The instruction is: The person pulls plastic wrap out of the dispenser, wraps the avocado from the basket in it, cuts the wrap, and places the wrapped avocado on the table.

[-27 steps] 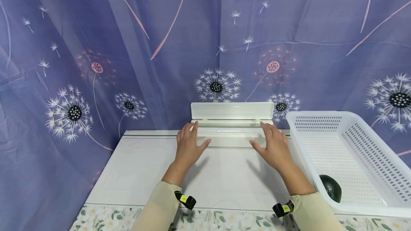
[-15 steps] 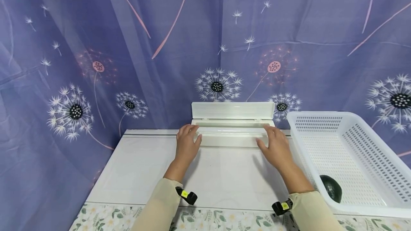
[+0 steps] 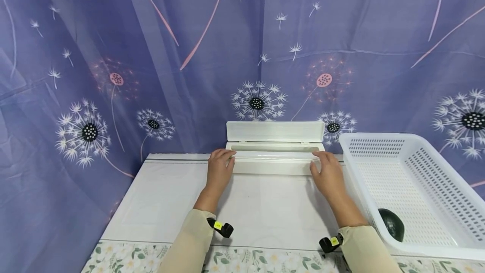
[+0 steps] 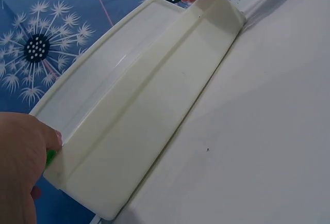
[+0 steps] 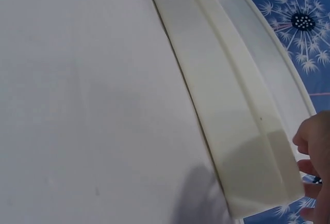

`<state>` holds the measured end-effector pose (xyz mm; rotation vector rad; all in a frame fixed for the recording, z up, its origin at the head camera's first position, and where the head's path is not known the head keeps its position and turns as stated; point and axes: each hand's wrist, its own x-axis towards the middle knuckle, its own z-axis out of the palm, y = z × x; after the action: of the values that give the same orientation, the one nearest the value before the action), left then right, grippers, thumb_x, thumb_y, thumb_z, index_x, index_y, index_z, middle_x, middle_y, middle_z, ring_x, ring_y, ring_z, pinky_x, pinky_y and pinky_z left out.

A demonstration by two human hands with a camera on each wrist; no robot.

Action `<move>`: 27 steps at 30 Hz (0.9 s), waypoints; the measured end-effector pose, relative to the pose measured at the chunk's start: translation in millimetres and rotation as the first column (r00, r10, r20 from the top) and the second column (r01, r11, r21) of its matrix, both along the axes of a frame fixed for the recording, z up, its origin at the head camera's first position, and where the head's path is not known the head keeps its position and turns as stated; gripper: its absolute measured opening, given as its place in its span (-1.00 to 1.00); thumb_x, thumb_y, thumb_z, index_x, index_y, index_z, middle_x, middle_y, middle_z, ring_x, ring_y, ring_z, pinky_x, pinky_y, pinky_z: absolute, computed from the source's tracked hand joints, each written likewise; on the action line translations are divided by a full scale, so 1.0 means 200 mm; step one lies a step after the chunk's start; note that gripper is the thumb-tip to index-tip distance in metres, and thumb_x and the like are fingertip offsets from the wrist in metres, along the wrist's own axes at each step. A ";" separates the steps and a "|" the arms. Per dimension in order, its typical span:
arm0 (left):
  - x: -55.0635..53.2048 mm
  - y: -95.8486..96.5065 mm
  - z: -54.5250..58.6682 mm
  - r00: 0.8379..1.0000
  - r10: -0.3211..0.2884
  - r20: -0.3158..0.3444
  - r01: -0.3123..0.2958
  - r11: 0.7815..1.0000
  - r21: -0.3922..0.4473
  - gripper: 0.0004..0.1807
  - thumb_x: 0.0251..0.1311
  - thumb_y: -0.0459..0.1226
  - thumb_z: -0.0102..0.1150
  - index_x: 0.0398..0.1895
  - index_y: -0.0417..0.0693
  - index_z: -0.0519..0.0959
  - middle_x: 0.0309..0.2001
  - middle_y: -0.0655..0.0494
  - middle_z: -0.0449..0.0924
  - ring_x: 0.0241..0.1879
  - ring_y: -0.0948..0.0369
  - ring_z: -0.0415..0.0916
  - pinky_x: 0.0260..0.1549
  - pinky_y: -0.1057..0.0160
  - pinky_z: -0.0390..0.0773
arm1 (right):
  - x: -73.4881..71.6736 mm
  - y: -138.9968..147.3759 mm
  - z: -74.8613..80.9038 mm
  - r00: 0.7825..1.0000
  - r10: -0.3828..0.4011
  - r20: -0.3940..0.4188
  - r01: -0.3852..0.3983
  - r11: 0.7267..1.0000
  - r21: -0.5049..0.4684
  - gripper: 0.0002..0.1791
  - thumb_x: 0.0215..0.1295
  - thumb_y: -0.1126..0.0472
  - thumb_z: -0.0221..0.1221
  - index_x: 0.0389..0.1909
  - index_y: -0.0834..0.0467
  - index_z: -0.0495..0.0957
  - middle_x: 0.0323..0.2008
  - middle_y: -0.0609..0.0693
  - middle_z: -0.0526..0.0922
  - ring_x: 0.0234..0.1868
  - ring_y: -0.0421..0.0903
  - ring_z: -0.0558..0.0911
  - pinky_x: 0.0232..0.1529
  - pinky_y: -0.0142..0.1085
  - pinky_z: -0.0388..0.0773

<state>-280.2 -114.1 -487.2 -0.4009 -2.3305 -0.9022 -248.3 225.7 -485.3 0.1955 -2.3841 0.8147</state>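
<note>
A long white box (image 3: pixel 270 167) stands at the back of the table with its hinged lid (image 3: pixel 275 132) raised against the curtain. My left hand (image 3: pixel 219 169) holds its left end; in the left wrist view a fingertip lies at the rim, by a small bit of green (image 4: pixel 50 157) whose kind I cannot tell. Around the right end are the curled fingers of my right hand (image 3: pixel 329 176). In the right wrist view the fingers (image 5: pixel 309 167) of that hand lie against the end of the box. What lies inside the box is mostly hidden.
Right of the box stands a white perforated plastic basket (image 3: pixel 409 136) with a dark green, rounded, glossy thing (image 3: pixel 392 224) in its near left corner. A white cover (image 3: pixel 265 214) lies over the table, with a flowered cloth (image 3: pixel 265 260) along the front. Behind hangs a purple dandelion curtain (image 3: pixel 208 87).
Both hands have moved from above the front of the box outward to its two ends. Their spread thumbs and fingers have drawn in. The box stays in place with its lid up.
</note>
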 end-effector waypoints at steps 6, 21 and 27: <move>-0.01 0.00 -0.02 0.999 -0.002 -0.035 0.002 1.000 0.011 -0.83 0.14 -0.45 0.32 -0.20 -0.13 0.74 -0.16 0.04 0.69 -0.02 -0.02 0.49 0.06 0.00 0.39 | -0.02 0.02 -0.02 0.999 -0.030 -0.012 0.030 0.999 -0.023 -0.72 0.24 0.36 0.17 -0.03 0.33 0.57 -0.01 0.31 0.51 0.08 0.33 0.42 0.14 0.18 0.22; -0.02 0.01 -0.04 0.999 -0.019 -0.035 0.021 0.997 0.077 -0.82 0.14 -0.48 0.25 -0.23 -0.16 0.73 -0.19 0.03 0.69 -0.03 -0.02 0.48 0.06 0.04 0.41 | -0.04 0.02 -0.02 0.999 -0.039 -0.023 0.038 0.997 -0.065 -0.83 0.26 0.36 0.18 -0.19 0.36 0.64 -0.05 0.27 0.53 0.04 0.30 0.43 0.09 0.18 0.23; -0.02 0.00 -0.04 0.999 -0.016 0.047 0.013 0.997 0.074 -0.87 0.19 -0.34 0.32 -0.20 -0.11 0.73 -0.17 0.06 0.67 0.04 0.02 0.43 0.12 0.06 0.37 | -0.05 0.02 -0.03 0.999 -0.042 -0.032 0.039 0.996 -0.084 -0.88 0.24 0.37 0.21 -0.27 0.35 0.66 -0.08 0.27 0.54 0.01 0.29 0.43 0.08 0.15 0.25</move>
<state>-284.0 -113.3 -494.9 -0.3699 -2.3318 -1.0121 -258.1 229.9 -491.1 0.1258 -2.3099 0.8828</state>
